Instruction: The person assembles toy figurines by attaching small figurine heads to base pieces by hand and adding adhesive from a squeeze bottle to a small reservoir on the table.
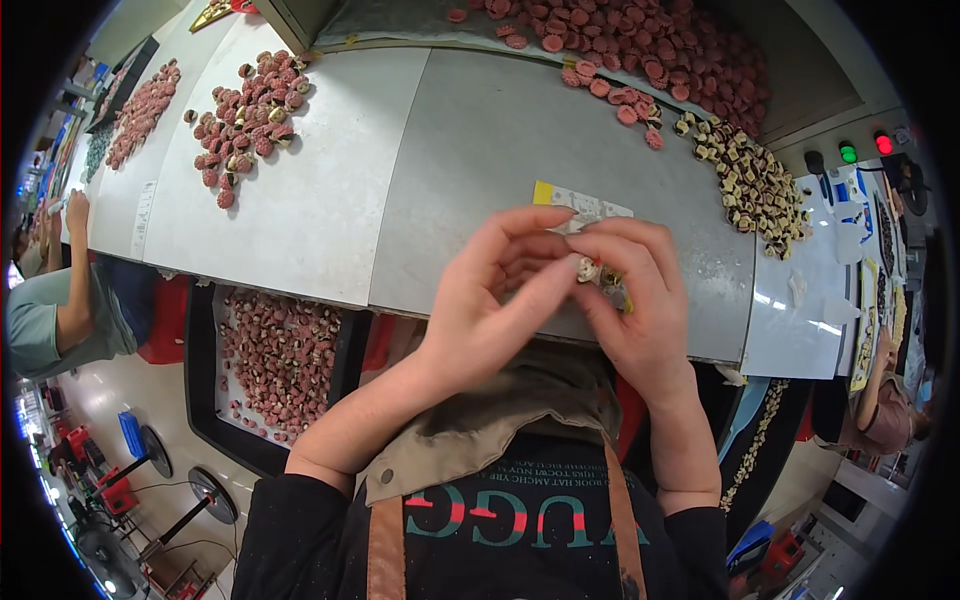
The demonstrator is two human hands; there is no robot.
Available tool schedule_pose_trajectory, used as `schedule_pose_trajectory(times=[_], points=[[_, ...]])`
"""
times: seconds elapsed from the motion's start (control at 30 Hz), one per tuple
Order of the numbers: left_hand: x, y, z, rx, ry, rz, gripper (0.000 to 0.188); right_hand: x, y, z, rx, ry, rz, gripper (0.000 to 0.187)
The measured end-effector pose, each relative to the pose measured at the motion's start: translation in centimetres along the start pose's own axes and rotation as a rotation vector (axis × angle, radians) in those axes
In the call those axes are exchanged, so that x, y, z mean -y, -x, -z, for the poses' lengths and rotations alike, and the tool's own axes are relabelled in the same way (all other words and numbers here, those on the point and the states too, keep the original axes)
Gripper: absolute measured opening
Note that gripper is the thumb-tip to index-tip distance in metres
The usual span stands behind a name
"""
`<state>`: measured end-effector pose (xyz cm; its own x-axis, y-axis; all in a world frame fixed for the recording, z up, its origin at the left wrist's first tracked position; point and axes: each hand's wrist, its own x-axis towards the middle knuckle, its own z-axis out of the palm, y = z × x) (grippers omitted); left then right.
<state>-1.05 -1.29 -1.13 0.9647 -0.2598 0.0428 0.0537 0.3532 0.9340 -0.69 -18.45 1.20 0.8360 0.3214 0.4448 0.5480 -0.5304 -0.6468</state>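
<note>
Cream and dark, a small rounded piece [587,269] sits in the nearly closed pinch of the right hand [645,310]; the left hand's [490,315] thumb meets it, its other fingers loosely curled, their hold unclear. Beneath the fingers lies the grey metal counter [470,150]. Handwork on this piece seems underway; the next move calls for gentle, steady pressure.

The hands [648,295] partly hide the small, perhaps cream-coloured piece [587,270] between them.
</note>
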Motion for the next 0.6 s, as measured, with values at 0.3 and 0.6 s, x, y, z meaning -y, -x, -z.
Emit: schedule_pose_trajectory(times=[0.3, 0.6], points=[[1.2, 0.2, -0.7, 0.083, -0.431, -0.229, 0.062, -0.8, 0.7, -1.0, -0.113, 0.097, 0.080, 0.041], [1.5, -0.4, -0.9, 0.071, -0.521, -0.388, 0.055, -1.1, 0.8, -0.8, -0.098, 0.152, 0.128, 0.033]])
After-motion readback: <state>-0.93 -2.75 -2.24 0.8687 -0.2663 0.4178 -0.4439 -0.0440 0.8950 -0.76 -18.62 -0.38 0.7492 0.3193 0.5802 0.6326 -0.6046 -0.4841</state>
